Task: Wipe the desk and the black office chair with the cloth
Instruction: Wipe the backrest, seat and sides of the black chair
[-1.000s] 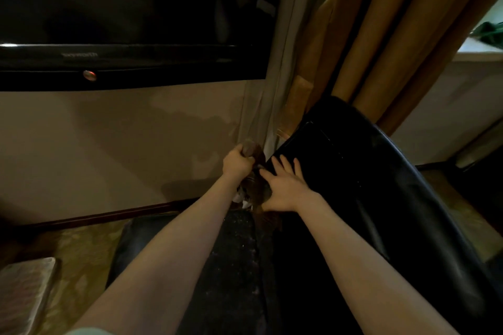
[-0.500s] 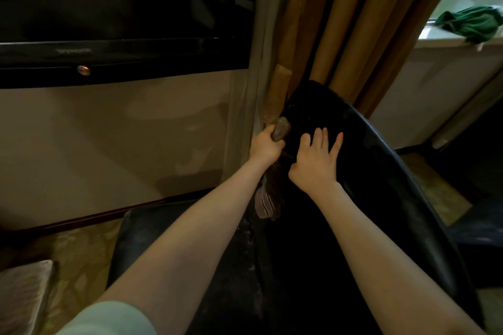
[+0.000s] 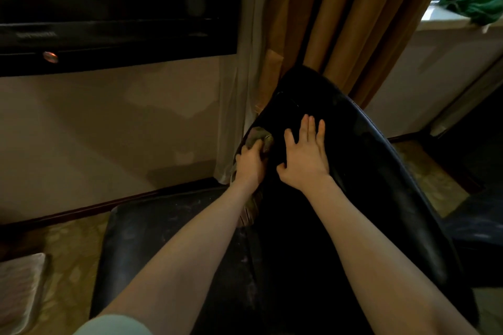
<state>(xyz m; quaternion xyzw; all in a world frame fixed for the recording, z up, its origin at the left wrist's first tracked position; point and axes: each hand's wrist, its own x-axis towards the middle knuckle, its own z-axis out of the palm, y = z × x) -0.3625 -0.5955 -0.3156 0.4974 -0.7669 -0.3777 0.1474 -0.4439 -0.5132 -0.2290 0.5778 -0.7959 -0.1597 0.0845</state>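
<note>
From the head camera, the black office chair (image 3: 353,198) fills the middle and right of the view, its backrest rising toward the upper centre and its seat spreading lower left, flecked with pale specks.

The left hand (image 3: 251,163) is curled tight around the cloth (image 3: 261,137), a bunched, dull green-brown wad pressed against the left edge of the backrest; a striped tail of the same cloth hangs down below the wrist, along the chair's edge. The right hand (image 3: 304,155) lies flat on the front of the backrest just beside the left, fingers spread and extended upward, palm touching the leather, gripping nothing. Both forearms are bare; a pale sleeve (image 3: 114,325) shows at the bottom left.

No container is in sight. On the wall at upper left hangs a dark television (image 3: 117,8); small pale lettering sits on its lower bezel, too blurred to read, and a round reddish light (image 3: 50,56) glows just below it.

Behind the chair hang tan curtains (image 3: 362,22) with a sheer white panel (image 3: 245,90) at their left. At upper right a green garment (image 3: 476,4) lies crumpled on a white sill (image 3: 449,20). The floor (image 3: 76,266) is patterned in yellow-green, and a striped pale cushion (image 3: 19,288) sits at the lower left corner. The desk is not visible.
</note>
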